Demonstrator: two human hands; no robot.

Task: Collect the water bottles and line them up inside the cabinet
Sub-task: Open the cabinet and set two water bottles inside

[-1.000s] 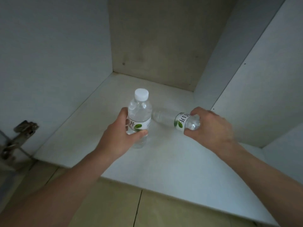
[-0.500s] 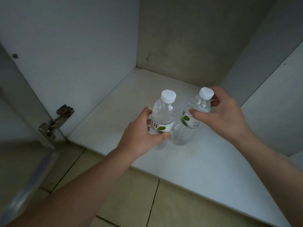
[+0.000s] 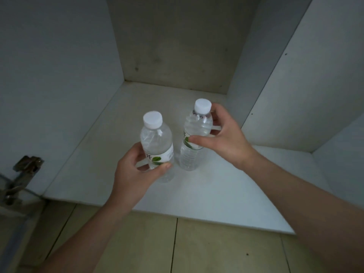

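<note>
On the cabinet floor (image 3: 206, 196), two water bottles stand side by side.
Left hand (image 3: 136, 174) wraps fingers round the left bottle (image 3: 156, 142); right hand (image 3: 222, 138) pinches the right bottle (image 3: 197, 134). Letting go crookedly could tip one over, I think.

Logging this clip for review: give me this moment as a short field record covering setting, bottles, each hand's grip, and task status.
setting: open cabinet, white shelf floor, door hinge at left
left bottle: upright, white cap, left hand curled round its label
right bottle: upright, white cap, right hand curled round its upper half
spacing: side by side, small gap between
contact with shelf: right bottle's base seems set down; left bottle's base unclear
status: two bottles inside, not yet released
</note>
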